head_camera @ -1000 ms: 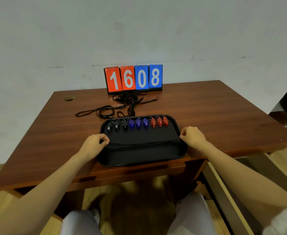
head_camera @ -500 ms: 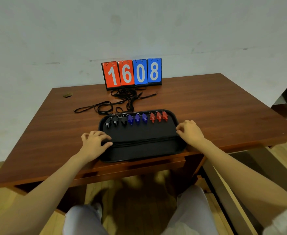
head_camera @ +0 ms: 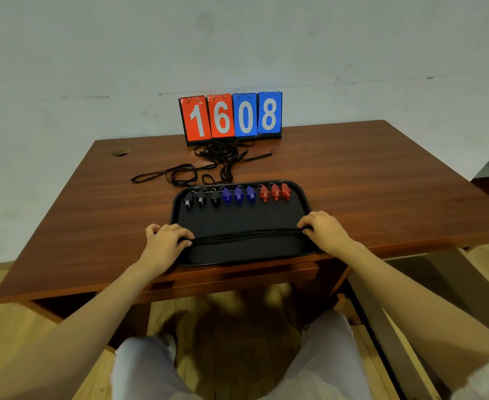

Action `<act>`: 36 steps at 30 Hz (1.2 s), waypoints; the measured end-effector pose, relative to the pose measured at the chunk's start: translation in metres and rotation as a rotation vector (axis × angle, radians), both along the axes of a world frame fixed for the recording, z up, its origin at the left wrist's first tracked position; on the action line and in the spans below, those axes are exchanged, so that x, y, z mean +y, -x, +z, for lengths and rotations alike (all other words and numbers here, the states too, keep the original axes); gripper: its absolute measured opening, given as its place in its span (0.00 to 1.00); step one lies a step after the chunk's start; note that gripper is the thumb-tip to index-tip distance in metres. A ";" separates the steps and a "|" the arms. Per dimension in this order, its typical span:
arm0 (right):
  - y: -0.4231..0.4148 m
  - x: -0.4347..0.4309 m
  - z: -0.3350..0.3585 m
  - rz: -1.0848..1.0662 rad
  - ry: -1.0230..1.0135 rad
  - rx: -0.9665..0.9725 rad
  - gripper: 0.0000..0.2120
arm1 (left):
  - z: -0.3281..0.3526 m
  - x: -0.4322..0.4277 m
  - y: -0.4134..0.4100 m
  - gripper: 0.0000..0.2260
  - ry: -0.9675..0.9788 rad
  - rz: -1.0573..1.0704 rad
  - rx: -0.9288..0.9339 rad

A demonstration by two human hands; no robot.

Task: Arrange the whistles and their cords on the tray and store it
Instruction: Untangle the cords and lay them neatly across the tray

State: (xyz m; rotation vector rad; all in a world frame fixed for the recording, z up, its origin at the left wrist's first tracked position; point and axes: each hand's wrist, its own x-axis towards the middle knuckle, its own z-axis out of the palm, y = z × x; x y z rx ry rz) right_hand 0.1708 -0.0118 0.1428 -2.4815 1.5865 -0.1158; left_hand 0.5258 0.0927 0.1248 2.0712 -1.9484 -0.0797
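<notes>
A black tray [head_camera: 266, 255] lies at the near edge of the wooden table [head_camera: 381, 174]. Along its far side stand three black whistles [head_camera: 201, 199], three blue whistles [head_camera: 239, 195] and three red whistles [head_camera: 275, 192] in a row. A bundle of black cords [head_camera: 246, 235] stretches straight across the tray. My left hand [head_camera: 166, 241] pinches its left end and my right hand [head_camera: 324, 230] pinches its right end. More black cords [head_camera: 208, 166] lie tangled on the table behind the tray.
A flip scoreboard [head_camera: 231, 116] reading 1608 stands at the back of the table against the wall. A small hole [head_camera: 120, 153] sits at the back left. A wooden side unit [head_camera: 387, 327] stands right of my knees.
The tray now lies flat and a little farther from the table's edge. My hands have moved inward onto the ends of the cord bundle, which is pulled straight.
</notes>
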 end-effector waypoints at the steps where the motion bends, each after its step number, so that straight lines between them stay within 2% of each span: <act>1: 0.000 0.000 -0.001 0.004 0.009 0.002 0.12 | 0.000 0.001 0.000 0.07 0.003 0.005 0.003; 9: -0.004 0.001 0.001 0.017 0.050 0.058 0.15 | 0.000 -0.002 0.009 0.12 -0.034 0.008 0.003; 18: -0.054 -0.018 0.020 0.104 -0.011 -0.019 0.19 | 0.017 -0.045 0.049 0.15 -0.045 -0.102 0.091; 26: -0.108 -0.099 0.056 0.080 -0.007 -0.078 0.19 | 0.060 -0.143 0.052 0.14 0.016 -0.022 0.090; 30: -0.124 -0.158 0.059 0.039 -0.070 -0.033 0.21 | 0.060 -0.194 0.036 0.14 -0.086 -0.013 0.081; 36: -0.144 -0.231 0.034 -0.006 -0.149 0.002 0.25 | 0.040 -0.267 0.028 0.17 -0.215 -0.125 0.057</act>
